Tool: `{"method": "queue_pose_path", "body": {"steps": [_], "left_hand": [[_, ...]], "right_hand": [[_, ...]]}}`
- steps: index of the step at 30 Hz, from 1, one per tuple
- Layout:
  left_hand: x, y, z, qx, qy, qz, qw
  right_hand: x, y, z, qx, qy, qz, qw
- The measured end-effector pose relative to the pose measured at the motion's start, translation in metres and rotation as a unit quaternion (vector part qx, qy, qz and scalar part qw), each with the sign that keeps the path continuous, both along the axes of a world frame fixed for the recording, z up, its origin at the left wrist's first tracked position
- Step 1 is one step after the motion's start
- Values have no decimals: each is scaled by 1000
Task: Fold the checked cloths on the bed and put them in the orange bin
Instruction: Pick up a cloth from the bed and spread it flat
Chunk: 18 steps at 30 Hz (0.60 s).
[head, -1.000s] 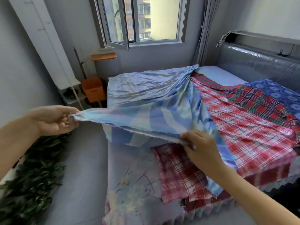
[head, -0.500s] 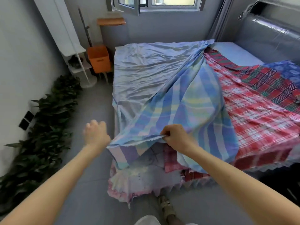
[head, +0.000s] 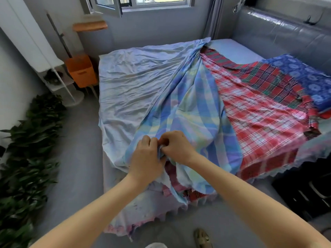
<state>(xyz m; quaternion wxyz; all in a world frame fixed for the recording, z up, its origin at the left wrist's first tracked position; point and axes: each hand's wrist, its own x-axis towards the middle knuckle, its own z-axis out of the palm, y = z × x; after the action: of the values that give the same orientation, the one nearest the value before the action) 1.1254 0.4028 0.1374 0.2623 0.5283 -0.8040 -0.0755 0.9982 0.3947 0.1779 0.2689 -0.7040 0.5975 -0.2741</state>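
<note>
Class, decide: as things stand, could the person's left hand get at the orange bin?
Probably not without walking. The left hand pinches the blue checked cloth at the near edge of the bed, while the orange bin stands by the far corner; the floor between looks free.

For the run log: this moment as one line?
phase: fold | left hand: grips blue checked cloth | right hand: grips it too, hands touching | orange bin: beside bed

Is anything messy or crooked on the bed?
Yes. The blue checked cloth lies bunched in a slanted fan, not flat, its near edge pinched between the left hand and the right hand. Beside it the red checked cloth is rumpled and hangs over the edge of the bed.
</note>
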Motion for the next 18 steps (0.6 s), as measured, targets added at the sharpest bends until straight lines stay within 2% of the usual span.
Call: {"method": "queue_pose_path", "body": {"steps": [3, 6, 11, 18], "left_hand": [[-31, -6, 9, 38, 18, 50, 998], [-50, -15, 19, 91, 65, 58, 992], [-70, -31, 46, 77, 141, 87, 983], [-106, -57, 95, -5, 174, 176, 969]], "right_hand": [[-27, -14, 2, 8, 6, 30, 999], [-58, -28, 4, 2, -9, 57, 998], [-95, -42, 3, -42, -48, 80, 995], [-119, -36, -49, -73, -47, -101, 991]]}}
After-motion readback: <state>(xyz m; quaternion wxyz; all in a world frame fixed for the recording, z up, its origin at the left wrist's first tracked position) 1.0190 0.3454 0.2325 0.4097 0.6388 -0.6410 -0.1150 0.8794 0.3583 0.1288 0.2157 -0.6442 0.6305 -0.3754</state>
